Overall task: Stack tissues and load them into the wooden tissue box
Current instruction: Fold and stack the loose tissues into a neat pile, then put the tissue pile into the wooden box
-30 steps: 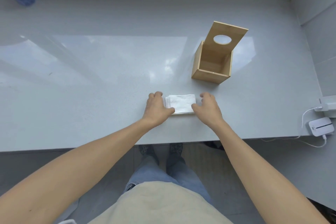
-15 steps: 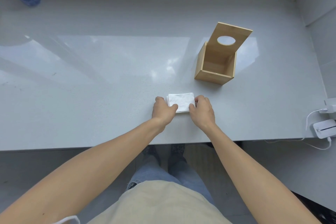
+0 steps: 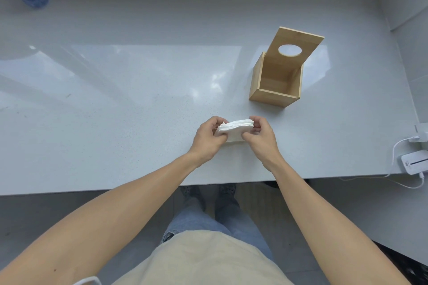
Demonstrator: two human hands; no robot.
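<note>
- The person's left hand (image 3: 209, 137) and right hand (image 3: 260, 135) pinch a small square stack of white tissues (image 3: 234, 129) from opposite sides, thumbs on top and fingers curled under the edges. Both hands are clenched on the stack.
- The stack sits near the front edge of the glossy pale grey countertop (image 3: 115, 104), far edge tilted upward. Whether its near edge touches the surface is hard to tell.
- The step in hand, as I judge it: lift the gathered stack and carry it to the open light-wood tissue box (image 3: 275, 85).
- To do this well: keep even pressure from both sides so the sheets do not fan or slide. Level the stack before lowering it, and line its square outline up with the box opening.
- The box stands beyond and to the right of the hands, apart from them. Its hinged lid (image 3: 294, 51), with an oval dispensing hole, stands raised at the back, so the opening is clear from the front and above.
- The interior of the box looks empty.
- Stack appearance: many thin sheets, layered edges visible along the far side, slightly ragged at the left corner, top face plain white. It will likely compress and flex under a hard grip.
</note>
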